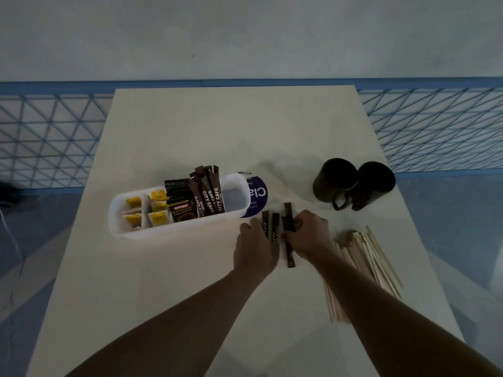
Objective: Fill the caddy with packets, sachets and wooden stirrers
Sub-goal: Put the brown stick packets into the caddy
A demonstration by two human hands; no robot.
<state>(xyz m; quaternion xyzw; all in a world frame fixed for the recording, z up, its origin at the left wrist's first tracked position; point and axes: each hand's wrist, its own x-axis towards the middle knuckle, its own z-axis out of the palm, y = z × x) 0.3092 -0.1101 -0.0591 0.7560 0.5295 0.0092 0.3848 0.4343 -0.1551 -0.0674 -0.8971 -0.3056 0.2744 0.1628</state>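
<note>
Both hands work just to the right of the white caddy point(177, 230), on the table point(168, 137), over a few loose sugar sticks point(275, 228) of the City Cafe kind. The right hand point(307, 235) has its fingers curled round one dark stick, thumb against it, apparently squaring it up with the others so they can go in as a bundle. The left hand point(255, 246) lies palm down against the sticks' other side. Its fingers are largely hidden, so I cannot tell whether they grip anything or only steady the pile.

Inside the caddy, yellow sachets point(158, 205) fill the left end, black Kopiko packets point(179, 205) sit in the middle, and standing sugar sticks point(208, 197) lean beside them. The right end shows bare floor, probably kept for what is left.

The wooden stirrers point(362, 262) lie fanned out further right of the caddy, beyond the right hand, none yet inside. Two dark mugs point(334, 183) stand to the caddy's far right. A purple printed disc point(258, 197) pokes out from behind the caddy's right end. Nothing blocks the short path from the hands to the caddy; the tall standing sticks could be knocked on the way in.
</note>
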